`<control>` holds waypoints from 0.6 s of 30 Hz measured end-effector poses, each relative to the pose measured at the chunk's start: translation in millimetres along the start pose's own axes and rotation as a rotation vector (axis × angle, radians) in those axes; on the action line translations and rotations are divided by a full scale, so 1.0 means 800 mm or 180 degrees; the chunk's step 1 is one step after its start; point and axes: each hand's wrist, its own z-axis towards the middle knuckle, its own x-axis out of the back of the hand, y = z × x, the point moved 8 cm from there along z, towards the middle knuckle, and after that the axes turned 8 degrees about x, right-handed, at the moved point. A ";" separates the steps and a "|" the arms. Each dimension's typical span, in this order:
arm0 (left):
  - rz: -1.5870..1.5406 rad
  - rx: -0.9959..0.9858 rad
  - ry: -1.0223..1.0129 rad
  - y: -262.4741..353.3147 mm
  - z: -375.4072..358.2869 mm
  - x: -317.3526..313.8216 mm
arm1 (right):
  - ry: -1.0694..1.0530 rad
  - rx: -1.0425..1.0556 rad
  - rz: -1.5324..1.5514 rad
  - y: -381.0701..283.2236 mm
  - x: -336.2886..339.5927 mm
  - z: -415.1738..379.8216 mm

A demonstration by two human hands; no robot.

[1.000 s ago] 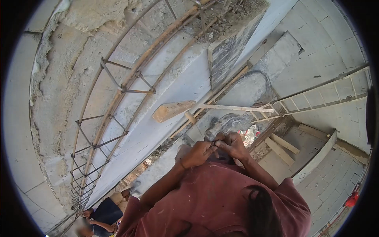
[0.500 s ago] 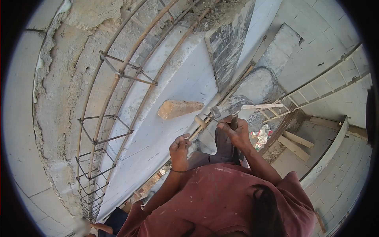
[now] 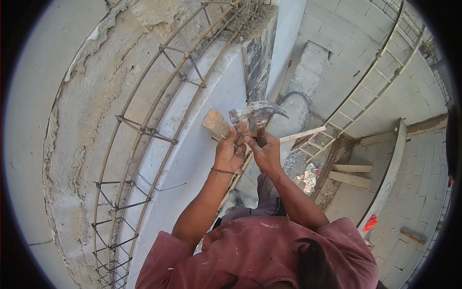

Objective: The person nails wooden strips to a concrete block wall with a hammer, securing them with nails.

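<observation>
My right hand (image 3: 266, 153) is wrapped round the handle of a claw hammer (image 3: 260, 111), just under its head. The hammer stands upright, its claw curving to the right. Beside it, my left hand (image 3: 230, 153) has its fingers curled, and thin nails (image 3: 242, 154) stick out between them. The fingertips of both hands meet or nearly meet. Just beyond my left hand, a short wooden block (image 3: 216, 124) juts out in front of the pale wall panel (image 3: 192, 144); how it is held there is hidden.
A long rebar cage (image 3: 144, 130) runs along the rough concrete edge at left. On the right, a ladder (image 3: 370, 91) leans across the block wall (image 3: 337, 29). Lower down lie boards (image 3: 351, 179), a printed sack (image 3: 308, 178) and a red object (image 3: 369, 223).
Both hands have moved up and come together, with the hammer now beside the left hand near the wooden block. The camera view has shifted, and the person at lower left is out of view.
</observation>
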 end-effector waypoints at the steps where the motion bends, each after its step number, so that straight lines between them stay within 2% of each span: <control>1: 0.0001 0.0016 -0.0034 0.000 0.003 0.002 | 0.0085 -0.0018 -0.0073 0.009 0.000 -0.003; 3: 0.0073 -0.0140 0.0108 0.009 0.006 0.006 | 0.0180 -0.0026 -0.0168 0.009 -0.003 -0.006; 7: 0.0165 -0.0074 0.0104 0.005 0.006 0.000 | 0.0343 -0.0129 -0.0153 0.015 0.001 -0.010; 9: 0.0053 -0.0047 0.0324 0.002 0.007 0.001 | 0.0410 -0.0096 -0.0146 0.012 0.002 -0.009; 18: -0.0165 -0.0075 0.0126 0.001 0.018 0.013 | 0.0434 -0.0168 -0.0129 0.021 0.001 -0.009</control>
